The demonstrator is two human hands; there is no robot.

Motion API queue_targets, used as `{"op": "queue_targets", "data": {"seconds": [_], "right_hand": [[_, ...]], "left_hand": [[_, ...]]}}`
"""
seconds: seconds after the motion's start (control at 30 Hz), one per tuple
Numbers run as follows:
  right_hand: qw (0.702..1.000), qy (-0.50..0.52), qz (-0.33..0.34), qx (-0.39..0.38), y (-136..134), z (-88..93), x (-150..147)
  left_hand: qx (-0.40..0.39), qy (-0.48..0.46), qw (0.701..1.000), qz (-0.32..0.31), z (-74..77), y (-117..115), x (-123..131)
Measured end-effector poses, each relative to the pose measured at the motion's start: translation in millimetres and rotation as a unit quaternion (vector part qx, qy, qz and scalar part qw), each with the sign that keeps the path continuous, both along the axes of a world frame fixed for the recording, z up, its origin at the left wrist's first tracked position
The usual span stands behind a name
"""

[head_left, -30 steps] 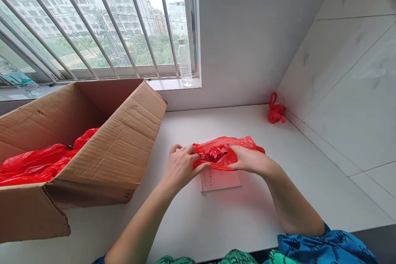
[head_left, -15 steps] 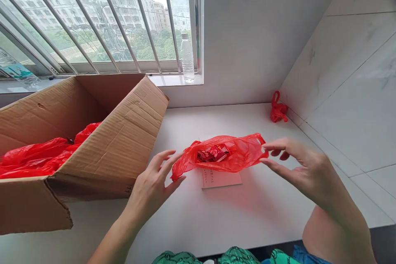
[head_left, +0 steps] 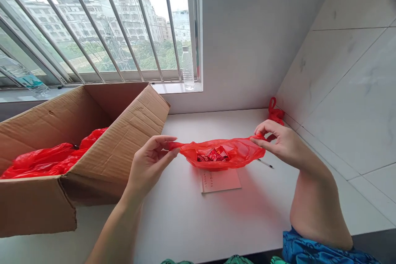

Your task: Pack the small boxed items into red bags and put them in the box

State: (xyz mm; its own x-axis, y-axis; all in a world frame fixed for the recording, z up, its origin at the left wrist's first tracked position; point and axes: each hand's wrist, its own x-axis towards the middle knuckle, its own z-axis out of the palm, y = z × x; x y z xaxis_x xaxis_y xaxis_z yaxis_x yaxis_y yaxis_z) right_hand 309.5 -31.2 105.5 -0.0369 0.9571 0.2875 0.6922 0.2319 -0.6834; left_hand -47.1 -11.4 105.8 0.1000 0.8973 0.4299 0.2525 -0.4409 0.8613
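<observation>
A thin red plastic bag [head_left: 244, 154] is stretched sideways above the white table, its mouth spread so that small red wrapped packets [head_left: 215, 154] show inside. My left hand [head_left: 153, 161] pinches the bag's left end between thumb and fingers. At the other end, my right hand [head_left: 274, 138] grips the right handle. Partly under the bag, a pinkish sheet or booklet with printed characters [head_left: 224, 181] lies on the table [head_left: 185, 218].
A large open cardboard box [head_left: 123, 140] with red plastic bags [head_left: 43, 161] inside stands at the left. A knotted red bag [head_left: 275, 113] sits in the back right corner. A pen [head_left: 266, 164] lies right of the held bag. Bottles [head_left: 187, 68] stand by the barred window.
Both hands have closed on the bag's ends and pulled them apart, so the bag hangs more level. The pen now shows beside it, and the view has tilted up slightly.
</observation>
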Motion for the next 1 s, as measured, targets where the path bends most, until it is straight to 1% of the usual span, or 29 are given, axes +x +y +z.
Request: {"op": "queue_targets", "data": {"seconds": [0.03,0.07,0.1,0.13,0.2,0.27,0.33,0.4,0.43,0.47,0.5,0.53,0.57,0.63,0.67,0.7,0.77,0.83,0.9,0.97,1.0], "right_hand": [[0.997,0.061,0.055,-0.005,6,3.4,1],[0.987,0.125,0.102,-0.004,12,5.1,0],[0.972,0.192,0.137,-0.001,19,5.1,-1],[0.953,0.258,0.157,0.003,27,3.5,-4],[0.913,0.376,0.159,0.009,43,-3.0,-12],[0.877,0.462,0.131,0.011,59,-11.6,-22],[0.842,0.528,0.108,0.012,70,-19.7,-32],[0.809,0.579,0.1,0.018,76,-25.2,-42],[0.798,0.594,0.1,0.023,77,-26.5,-48],[0.794,0.599,0.104,0.028,75,-26.8,-54],[0.799,0.589,0.112,0.033,72,-26.1,-61],[0.815,0.564,0.128,0.031,68,-24.9,-69],[0.838,0.523,0.154,0.017,63,-23.4,-77],[0.889,0.408,0.209,-0.014,52,-21.0,-95],[0.909,0.348,0.227,-0.012,47,-20.6,-103],[0.926,0.295,0.235,0.001,43,-20.8,-110],[0.945,0.229,0.229,0.048,40,-22.3,-118],[0.952,0.212,0.21,0.071,41,-23.3,-119],[0.953,0.227,0.191,0.061,43,-22.4,-114],[0.952,0.246,0.178,0.042,44,-20.1,-107],[0.951,0.252,0.178,0.032,44,-19.2,-104]], "left_hand": [[0.019,-0.024,1.0,0.0,5.5,6,6],[0.041,-0.046,0.998,0.005,10.0,12,12],[0.066,-0.063,0.996,0.015,13.5,18,18],[0.09,-0.077,0.992,0.029,15.8,24,23],[0.128,-0.102,0.985,0.06,17.6,36,31],[0.137,-0.128,0.979,0.077,16.5,46,34],[0.12,-0.152,0.979,0.07,14.2,53,33],[0.096,-0.173,0.979,0.05,11.5,56,32],[0.083,-0.182,0.979,0.037,10.1,56,32],[0.069,-0.188,0.979,0.02,8.7,55,33],[0.054,-0.19,0.98,0.0,7.4,52,36],[0.041,-0.184,0.982,-0.023,6.2,49,40],[0.027,-0.169,0.984,-0.049,5.2,45,45],[0.008,-0.121,0.987,-0.107,3.9,36,56],[0.005,-0.091,0.986,-0.136,3.4,32,61],[0.009,-0.059,0.985,-0.161,3.0,28,66],[0.034,-0.003,0.981,-0.191,2.1,25,70],[0.075,0.024,0.981,-0.177,0.5,26,70],[0.107,0.033,0.985,-0.129,-1.9,29,67],[0.112,0.047,0.989,-0.087,-5.5,32,65],[0.101,0.061,0.99,-0.08,-7.8,33,66]]}}
